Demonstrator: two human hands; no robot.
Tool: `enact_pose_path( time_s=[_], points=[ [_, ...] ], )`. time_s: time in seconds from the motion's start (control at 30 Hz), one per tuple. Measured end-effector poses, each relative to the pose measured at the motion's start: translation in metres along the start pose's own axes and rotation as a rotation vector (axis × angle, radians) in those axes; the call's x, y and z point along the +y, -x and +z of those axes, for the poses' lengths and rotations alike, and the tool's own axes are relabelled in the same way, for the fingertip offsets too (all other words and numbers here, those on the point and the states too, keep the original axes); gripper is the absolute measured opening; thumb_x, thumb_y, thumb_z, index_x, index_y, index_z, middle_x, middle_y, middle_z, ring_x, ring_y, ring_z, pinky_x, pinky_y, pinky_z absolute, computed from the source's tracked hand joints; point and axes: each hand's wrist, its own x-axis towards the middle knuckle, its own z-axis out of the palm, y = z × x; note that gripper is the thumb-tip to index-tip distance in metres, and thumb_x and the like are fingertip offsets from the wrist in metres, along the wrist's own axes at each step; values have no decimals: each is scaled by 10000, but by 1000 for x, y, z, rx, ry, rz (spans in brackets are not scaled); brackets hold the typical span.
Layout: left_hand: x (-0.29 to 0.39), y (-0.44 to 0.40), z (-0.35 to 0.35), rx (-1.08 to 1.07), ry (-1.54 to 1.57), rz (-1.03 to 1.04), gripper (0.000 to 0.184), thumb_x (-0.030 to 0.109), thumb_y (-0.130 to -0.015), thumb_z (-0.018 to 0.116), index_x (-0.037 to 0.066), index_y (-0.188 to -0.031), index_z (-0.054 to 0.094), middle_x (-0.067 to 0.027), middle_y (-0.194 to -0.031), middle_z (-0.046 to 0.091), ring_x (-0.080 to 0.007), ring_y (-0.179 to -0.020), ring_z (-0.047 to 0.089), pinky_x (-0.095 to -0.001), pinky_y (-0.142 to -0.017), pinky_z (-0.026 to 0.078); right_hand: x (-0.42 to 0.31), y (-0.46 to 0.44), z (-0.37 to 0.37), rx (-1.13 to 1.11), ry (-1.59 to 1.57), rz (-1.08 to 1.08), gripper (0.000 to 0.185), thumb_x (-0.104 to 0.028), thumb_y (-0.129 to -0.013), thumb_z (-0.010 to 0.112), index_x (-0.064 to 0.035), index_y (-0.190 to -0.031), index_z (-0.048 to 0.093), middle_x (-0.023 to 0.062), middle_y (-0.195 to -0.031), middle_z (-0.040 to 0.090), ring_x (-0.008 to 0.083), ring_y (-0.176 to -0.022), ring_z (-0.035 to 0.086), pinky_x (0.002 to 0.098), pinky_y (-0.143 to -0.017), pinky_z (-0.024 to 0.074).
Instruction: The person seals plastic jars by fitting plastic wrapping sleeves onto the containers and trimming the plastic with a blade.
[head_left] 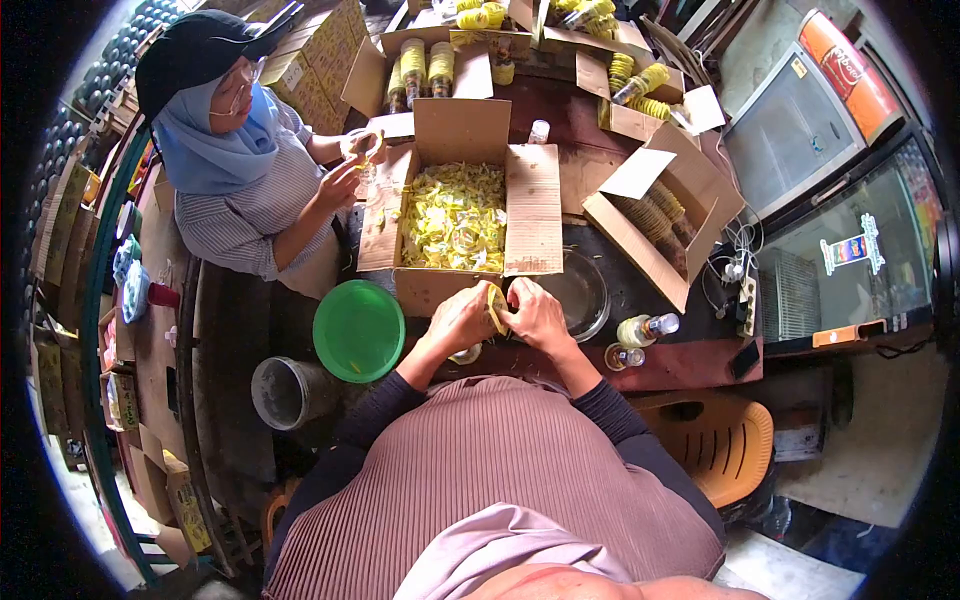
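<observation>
Both forearms reach forward, hands nearly meeting; the left hand (460, 320) and right hand (537, 315) grip a yellow piece (496, 308) between their fingers. Just beyond them, a cardboard box (425, 287) holds heaped yellow packets (453, 217). Left of the left hand sits a green basin (360, 331). The gripped piece looks thin, edge-on.

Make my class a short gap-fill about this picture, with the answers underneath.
1. Between the left hand and the right hand is a small item coloured ____.
2. The round basin beside the bucket is ____.
3. The headscarf of the co-worker is light ____.
4. The open box beyond the hands is made of ____.

Answers: yellow; green; blue; cardboard
</observation>
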Motion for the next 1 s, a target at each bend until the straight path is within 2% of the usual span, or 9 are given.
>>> enact_pose_path(
  time_s=[0.07, 0.57, 0.7, 0.77, 0.8, 0.83, 0.9, 0.93, 1.0],
  points=[
    [-3, 1, 6, -63, -77, 33, 474, 278, -676, 758, 33, -996, 509, -187, -907, 615, -359, -906, 609, -448, -755, 492, 6, -2, 8, 5, 65, -54, 327, -315, -756, 699, -44, -792, 519, 135, -800, 579, 325, -772, 598, 433, -688, 484],
    [-13, 10, -22, -63, 60, -29, 480, 264, -664, 779, 59, -1013, 520, -174, -907, 631, -386, -887, 612, -440, -744, 495, -15, -17, 9, -108, 190, -195, 253, -292, -912, 508, -73, -939, 632, 164, -853, 638, 354, -812, 621, 441, -721, 501],
    [-30, 9, -23, -73, 230, -32, 568, 265, -647, 788, 37, -1082, 504, -186, -941, 643, -363, -895, 625, -416, -734, 504, -16, -21, 5, -143, 25, -127, 295, -316, -953, 476, -123, -1005, 694, 171, -855, 665, 349, -820, 636, 412, -696, 502],
    [-30, 12, -27, -54, 296, -18, 578, 241, -633, 809, 46, -1088, 511, -148, -880, 636, -324, -830, 643, -385, -711, 505, -15, -26, 3, -236, -288, -37, 319, -356, -950, 477, -104, -984, 669, 174, -888, 656, 369, -807, 622, 422, -665, 484],
    [-31, 13, -27, -12, 374, -2, 547, 214, -637, 818, 46, -1062, 517, -125, -853, 624, -280, -781, 631, -367, -702, 505, -17, -28, 2, -223, -369, -26, 305, -305, -960, 501, -42, -949, 656, 129, -821, 669, 284, -728, 639, 360, -634, 471],
    [-32, 14, -27, 29, 450, 14, 518, 187, -640, 827, 46, -1035, 523, -102, -825, 612, -236, -732, 618, -349, -693, 504, -13, -29, 11, -223, -373, -24, 305, -305, -960, 501, -42, -949, 656, 129, -821, 669, 284, -728, 639, 360, -634, 471],
    [-28, 15, -24, 84, 483, 62, 509, 167, -639, 826, 42, -1031, 526, -89, -826, 606, -206, -714, 602, -327, -683, 502, -10, -32, 28, -69, -875, -40, 283, -251, -970, 520, 2, -949, 644, 33, -784, 657, 137, -712, 596, 292, -629, 455],
    [-25, 15, -22, 159, 494, 40, 503, 163, -641, 825, 38, -1027, 528, -97, -822, 604, -213, -711, 604, -328, -680, 503, -18, -29, 24, -101, -1006, 98, 290, -225, -983, 512, 35, -933, 632, -23, -815, 617, 59, -773, 530, 250, -668, 443],
    [-22, 13, -16, 283, 454, 6, 481, 150, -654, 814, 29, -1026, 533, -119, -819, 608, -234, -709, 621, -335, -664, 506, -22, -32, 40, 24, -1083, 172, 294, -233, -984, 512, 32, -931, 629, -19, -838, 615, 57, -785, 527, 245, -693, 442]
  ],
)
